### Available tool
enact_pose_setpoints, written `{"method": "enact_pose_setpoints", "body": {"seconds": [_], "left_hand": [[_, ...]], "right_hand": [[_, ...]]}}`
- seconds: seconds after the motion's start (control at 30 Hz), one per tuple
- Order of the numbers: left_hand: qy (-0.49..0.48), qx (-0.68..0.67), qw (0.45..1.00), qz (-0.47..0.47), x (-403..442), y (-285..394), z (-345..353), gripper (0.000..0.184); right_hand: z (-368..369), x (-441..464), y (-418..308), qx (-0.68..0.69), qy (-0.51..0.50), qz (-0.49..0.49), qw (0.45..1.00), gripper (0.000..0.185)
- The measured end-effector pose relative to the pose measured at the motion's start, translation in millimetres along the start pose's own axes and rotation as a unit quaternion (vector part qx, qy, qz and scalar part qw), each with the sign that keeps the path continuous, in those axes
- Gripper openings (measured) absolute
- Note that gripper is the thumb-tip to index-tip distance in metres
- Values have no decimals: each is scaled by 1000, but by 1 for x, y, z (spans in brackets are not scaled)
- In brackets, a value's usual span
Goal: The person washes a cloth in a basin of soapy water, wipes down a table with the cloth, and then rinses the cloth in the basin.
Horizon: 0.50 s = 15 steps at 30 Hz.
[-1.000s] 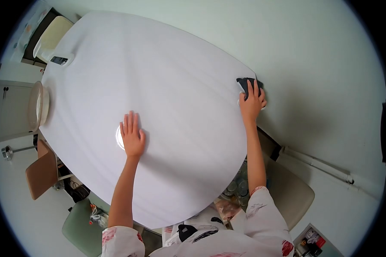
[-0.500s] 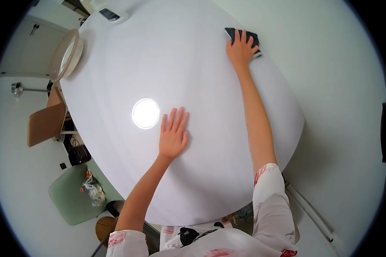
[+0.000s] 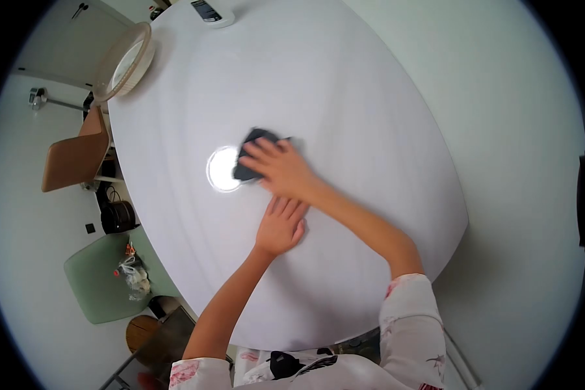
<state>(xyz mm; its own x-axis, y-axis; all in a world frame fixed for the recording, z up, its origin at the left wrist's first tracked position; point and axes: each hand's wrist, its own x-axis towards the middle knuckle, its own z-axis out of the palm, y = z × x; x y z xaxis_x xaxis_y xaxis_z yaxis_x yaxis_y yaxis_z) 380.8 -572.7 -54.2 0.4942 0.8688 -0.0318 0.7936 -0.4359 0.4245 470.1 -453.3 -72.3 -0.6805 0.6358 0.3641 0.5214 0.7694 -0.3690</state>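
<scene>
A dark grey cleaning cloth lies on the glossy white table, beside a bright round light reflection. My right hand presses down on the cloth with its fingers spread across it, covering much of it. Closer to me, my left hand rests flat on the tabletop, holding nothing. Its fingertips are partly hidden under the right hand and wrist; whether the two hands touch, I cannot tell.
On the table's far left edge stands a beige basin, and a white bottle with a dark label is near it. To the left are a brown chair and a green chair bearing a plastic bag. A wall runs along the right.
My right hand has swept the cloth from the far right edge to the table's middle, near the reflection. The left hand has shifted slightly toward me and right. The view has turned a little.
</scene>
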Motion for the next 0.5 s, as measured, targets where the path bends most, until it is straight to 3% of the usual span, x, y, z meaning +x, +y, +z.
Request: {"method": "enact_pose_setpoints", "body": {"seconds": [0.07, 0.13, 0.17, 0.2, 0.3, 0.43, 0.5], "left_hand": [[10, 3, 1000, 1, 6, 4, -9, 46], [6, 3, 1000, 3, 6, 6, -12, 52], [9, 3, 1000, -2, 7, 6, -13, 52], [3, -7, 1000, -2, 8, 7, -15, 52], [4, -24, 1000, -15, 9, 9, -17, 52], [5, -18, 1000, -13, 9, 10, -15, 52], [2, -17, 1000, -20, 8, 7, -14, 51]], "right_hand": [[-32, -15, 48, -12, 34, 80, 996, 56], [-54, -23, 121, -110, 136, 175, 969, 49], [-74, -23, 161, -69, 145, 223, 961, 50], [-67, -25, 201, -273, 146, 270, 912, 50], [-79, 16, 271, -282, 95, 366, 882, 50], [-52, 104, 281, -220, 102, 477, 845, 52], [-20, 137, 250, -272, 97, 378, 880, 53]]}}
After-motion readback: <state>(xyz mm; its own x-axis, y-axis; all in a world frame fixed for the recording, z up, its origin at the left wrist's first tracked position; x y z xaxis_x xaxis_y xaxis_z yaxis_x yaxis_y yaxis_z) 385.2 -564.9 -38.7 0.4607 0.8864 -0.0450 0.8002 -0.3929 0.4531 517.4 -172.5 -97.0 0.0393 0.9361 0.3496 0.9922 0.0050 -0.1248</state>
